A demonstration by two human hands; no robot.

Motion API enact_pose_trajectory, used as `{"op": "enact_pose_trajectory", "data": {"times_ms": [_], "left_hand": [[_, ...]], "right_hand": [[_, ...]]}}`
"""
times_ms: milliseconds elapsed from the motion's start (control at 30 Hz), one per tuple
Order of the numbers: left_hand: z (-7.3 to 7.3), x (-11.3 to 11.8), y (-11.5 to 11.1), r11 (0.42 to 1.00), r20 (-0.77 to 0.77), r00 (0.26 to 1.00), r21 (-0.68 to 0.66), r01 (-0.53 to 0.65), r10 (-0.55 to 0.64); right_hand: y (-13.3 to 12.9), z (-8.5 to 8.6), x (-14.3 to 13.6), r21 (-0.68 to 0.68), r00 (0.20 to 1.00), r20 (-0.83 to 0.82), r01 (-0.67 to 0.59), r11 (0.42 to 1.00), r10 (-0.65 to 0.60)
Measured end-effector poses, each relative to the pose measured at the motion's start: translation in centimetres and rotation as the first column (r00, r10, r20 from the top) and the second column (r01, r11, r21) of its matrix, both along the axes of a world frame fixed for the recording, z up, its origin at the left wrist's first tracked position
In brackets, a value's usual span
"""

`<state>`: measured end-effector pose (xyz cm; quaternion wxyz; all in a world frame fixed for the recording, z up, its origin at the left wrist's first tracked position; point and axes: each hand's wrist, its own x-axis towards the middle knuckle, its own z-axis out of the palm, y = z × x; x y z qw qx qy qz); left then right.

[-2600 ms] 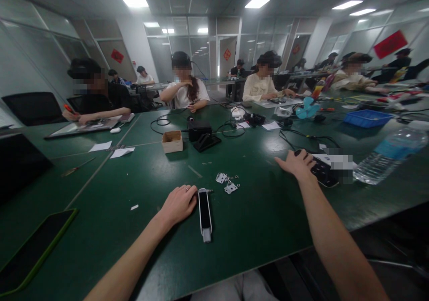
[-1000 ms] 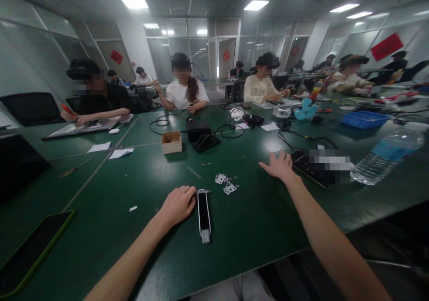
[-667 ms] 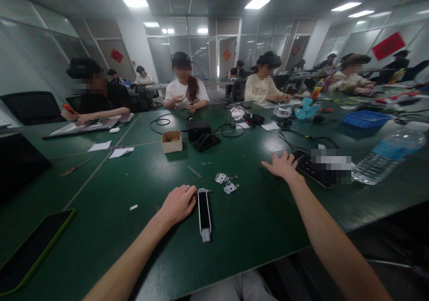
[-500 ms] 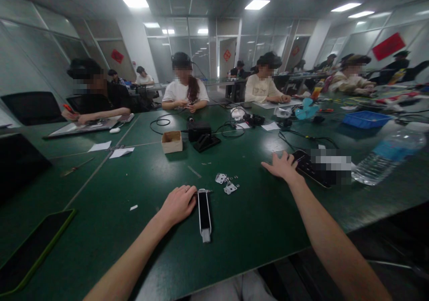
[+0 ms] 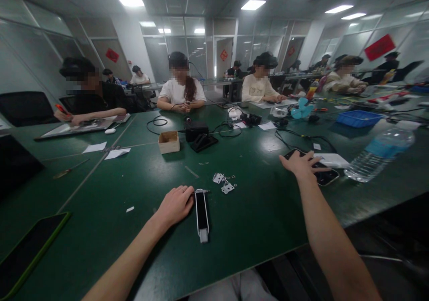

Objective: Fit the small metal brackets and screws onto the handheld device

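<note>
My left hand (image 5: pixel 177 203) rests on the table with its fingers curled together. Their tips are hidden, so I cannot see whether anything is in them. Right beside it lies a narrow white-framed device (image 5: pixel 201 214) with a black face, a small crosspiece at its far end and a grey block at its near end. My right hand (image 5: pixel 302 164) lies with fingers spread over a black phone (image 5: pixel 327 175), covering part of it. Between the hands are two small metal plates with holes (image 5: pixel 228 187) and several tiny rings or nuts (image 5: pixel 233 176).
A water bottle (image 5: pixel 378 155) lies at right, near a white object (image 5: pixel 332 159). Farther back are a cardboard box (image 5: pixel 169 142), a black device (image 5: pixel 197 132), cables, a blue tray (image 5: pixel 358 118) and a small fan (image 5: pixel 302 108). A green-edged phone (image 5: pixel 31 252) lies left. Several people sit opposite.
My right hand has moved right, from the phone's left edge to over its face, fingers spread. The left hand and the device beside it stay in place; the view has shifted slightly.
</note>
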<state>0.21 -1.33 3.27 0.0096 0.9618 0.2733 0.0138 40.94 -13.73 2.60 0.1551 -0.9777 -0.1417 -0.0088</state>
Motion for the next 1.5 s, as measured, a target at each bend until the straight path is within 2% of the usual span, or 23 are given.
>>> {"op": "enact_pose_trajectory", "data": {"times_ms": [233, 800, 900, 1100, 1333, 1500], "left_hand": [[-0.2, 0.0, 0.1, 1.000, 0.009, 1.000, -0.008, -0.005, 0.005], [0.0, 0.0, 0.1, 1.000, 0.001, 1.000, -0.005, -0.006, 0.006], [0.0, 0.0, 0.1, 1.000, 0.002, 1.000, -0.002, -0.007, 0.007], [0.0, 0.1, 0.0, 1.000, 0.008, 1.000, 0.003, -0.002, 0.002], [0.1, 0.1, 0.0, 1.000, -0.011, 1.000, -0.003, -0.007, 0.007], [-0.1, 0.1, 0.1, 1.000, -0.008, 1.000, 0.011, -0.006, 0.006]], "right_hand": [[-0.5, -0.5, 1.1, 0.057, 0.998, -0.058, 0.039, 0.998, -0.036], [-0.7, 0.5, 0.1, 0.109, 0.999, -0.023, 0.042, 0.993, -0.040], [0.1, 0.4, -0.8, 0.096, 1.000, 0.016, 0.003, 0.995, -0.004], [2.1, -0.3, -2.9, 0.033, 0.987, 0.062, -0.150, 0.988, 0.148], [1.1, -0.4, -1.5, 0.060, 0.997, -0.027, -0.066, 0.996, 0.068], [1.3, -0.5, -1.4, 0.064, 0.997, -0.019, -0.075, 0.995, 0.076]]}}
